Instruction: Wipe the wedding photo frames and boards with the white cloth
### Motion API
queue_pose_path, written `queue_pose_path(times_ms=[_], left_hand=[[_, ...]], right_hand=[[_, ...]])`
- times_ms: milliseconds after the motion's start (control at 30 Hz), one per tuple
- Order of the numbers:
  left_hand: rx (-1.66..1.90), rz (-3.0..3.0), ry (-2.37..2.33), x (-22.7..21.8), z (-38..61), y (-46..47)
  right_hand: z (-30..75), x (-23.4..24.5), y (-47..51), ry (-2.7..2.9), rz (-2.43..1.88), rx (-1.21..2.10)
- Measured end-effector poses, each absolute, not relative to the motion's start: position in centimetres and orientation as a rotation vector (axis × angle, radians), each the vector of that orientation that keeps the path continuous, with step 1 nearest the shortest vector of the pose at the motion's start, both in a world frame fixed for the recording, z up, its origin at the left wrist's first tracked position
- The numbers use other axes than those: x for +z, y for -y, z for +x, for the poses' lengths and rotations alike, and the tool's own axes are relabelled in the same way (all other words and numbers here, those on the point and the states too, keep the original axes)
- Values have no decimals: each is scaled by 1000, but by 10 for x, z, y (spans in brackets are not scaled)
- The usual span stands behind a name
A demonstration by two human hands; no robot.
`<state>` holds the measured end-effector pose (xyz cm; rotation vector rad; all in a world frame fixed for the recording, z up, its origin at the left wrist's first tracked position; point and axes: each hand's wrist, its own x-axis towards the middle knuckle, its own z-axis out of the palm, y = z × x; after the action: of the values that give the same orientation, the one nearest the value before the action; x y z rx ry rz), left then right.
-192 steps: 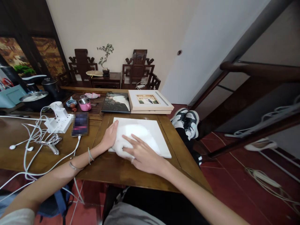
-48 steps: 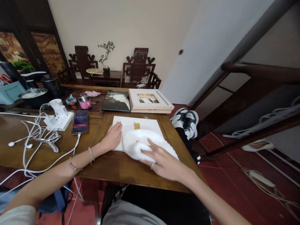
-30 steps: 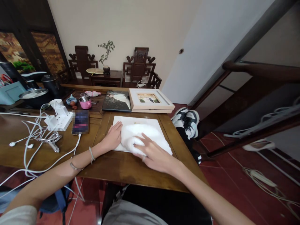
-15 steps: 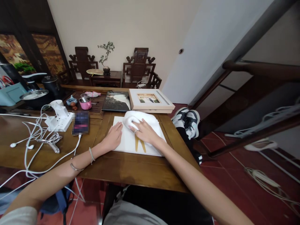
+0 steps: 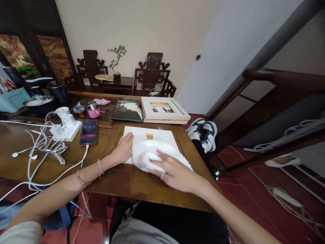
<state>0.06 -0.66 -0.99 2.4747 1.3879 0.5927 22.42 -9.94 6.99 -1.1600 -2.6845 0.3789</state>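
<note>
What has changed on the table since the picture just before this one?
The right hand has drawn the white cloth from the far side of the white panel toward the person. A gold patch near the far edge now shows, while two gold strips nearer the person are hidden. Nothing was let go. The left hand stayed on the panel's left edge; the pink cup stayed put.

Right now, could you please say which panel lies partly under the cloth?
The white panel with the gold mark; the dark picture and pale frame lie farther back, uncovered.
</note>
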Motion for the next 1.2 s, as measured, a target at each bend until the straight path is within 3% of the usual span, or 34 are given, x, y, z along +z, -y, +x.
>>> queue_pose_path(times_ms=[300,467,600,867,1200], left_hand=[[827,2227,-1382,-5,1,4],[1064,1868,-1404,5,-2,0],[1023,1859,-1437,6,-1,2],[711,2369,-1383,-2,5,9],[792,2427,-1347,2,4,7]], right_hand=[[183,43,14,2553,-1470,151],[170,54,45,2701,-1137,252],[190,70,79,2774,-848,440],[233,66,42,2536,-1482,500],[140,81,-48,2315,-1465,575]])
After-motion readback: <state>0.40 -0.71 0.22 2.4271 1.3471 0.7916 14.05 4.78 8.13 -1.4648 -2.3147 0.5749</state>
